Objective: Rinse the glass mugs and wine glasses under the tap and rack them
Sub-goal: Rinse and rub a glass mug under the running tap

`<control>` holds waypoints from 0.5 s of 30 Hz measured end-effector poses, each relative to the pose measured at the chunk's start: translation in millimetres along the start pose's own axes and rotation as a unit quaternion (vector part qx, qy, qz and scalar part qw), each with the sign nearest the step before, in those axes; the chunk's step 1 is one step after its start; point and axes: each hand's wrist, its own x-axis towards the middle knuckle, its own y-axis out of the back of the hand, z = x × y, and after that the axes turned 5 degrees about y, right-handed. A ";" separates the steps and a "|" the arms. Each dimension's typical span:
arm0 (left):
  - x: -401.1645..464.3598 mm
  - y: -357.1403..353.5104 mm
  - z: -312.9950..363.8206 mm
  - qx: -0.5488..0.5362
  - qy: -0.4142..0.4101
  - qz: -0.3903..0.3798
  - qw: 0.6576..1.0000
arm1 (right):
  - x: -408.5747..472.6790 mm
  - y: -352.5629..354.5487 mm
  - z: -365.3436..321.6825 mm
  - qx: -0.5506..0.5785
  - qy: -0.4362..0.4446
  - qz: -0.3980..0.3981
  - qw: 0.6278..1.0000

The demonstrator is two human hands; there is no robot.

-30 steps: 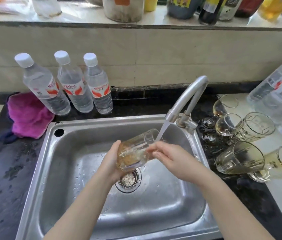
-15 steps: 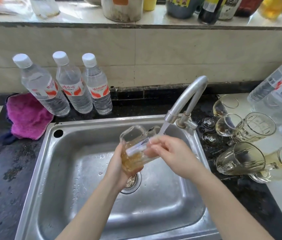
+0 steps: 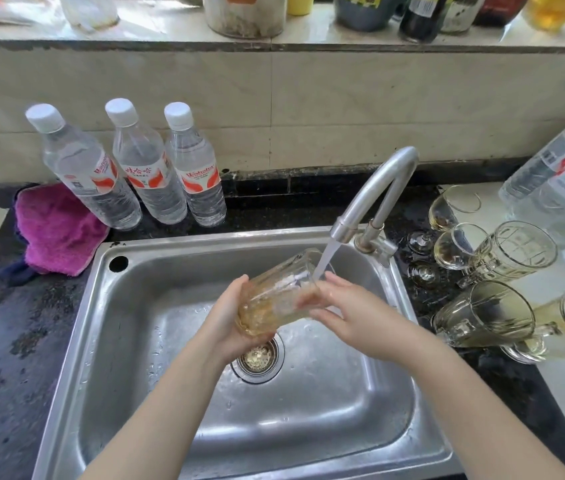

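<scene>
I hold the mug [image 3: 279,294] over the sink [image 3: 156,341], near its back edge, above the drain. My left hand [image 3: 229,320] cups its base; my right hand [image 3: 346,311] grips the rim end. Wet, thick glass: heavy, slippery, breakable, so I would grip the body. Its long axis tilts, mouth up-right toward the tap [image 3: 374,192].
</scene>
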 end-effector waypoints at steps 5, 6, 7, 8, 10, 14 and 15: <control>-2.4 -2.7 -15.7 0.066 -0.053 -0.047 0.995 | 6.7 2.2 -1.9 0.165 -0.045 0.137 0.976; -2.9 -7.2 -16.1 0.064 -0.057 -0.042 0.995 | 8.8 -0.8 -3.6 0.206 -0.041 0.176 0.962; -1.3 -10.1 -14.5 0.055 -0.055 -0.029 0.997 | 7.9 -2.6 -3.6 0.196 -0.035 0.180 0.963; 0.8 -9.5 -11.1 0.048 -0.047 -0.015 0.998 | 5.8 -2.3 -2.5 0.155 -0.030 0.145 0.977; 3.0 -5.2 -3.4 0.037 -0.017 0.007 0.999 | -0.7 4.6 2.3 0.022 -0.029 0.002 0.999; -1.1 -0.2 -11.0 0.030 -0.029 0.003 0.999 | -1.1 6.0 5.8 0.067 -0.032 0.054 0.996; -2.7 -2.7 -15.1 0.023 -0.047 -0.020 0.998 | 2.0 1.3 0.0 0.134 -0.034 0.126 0.982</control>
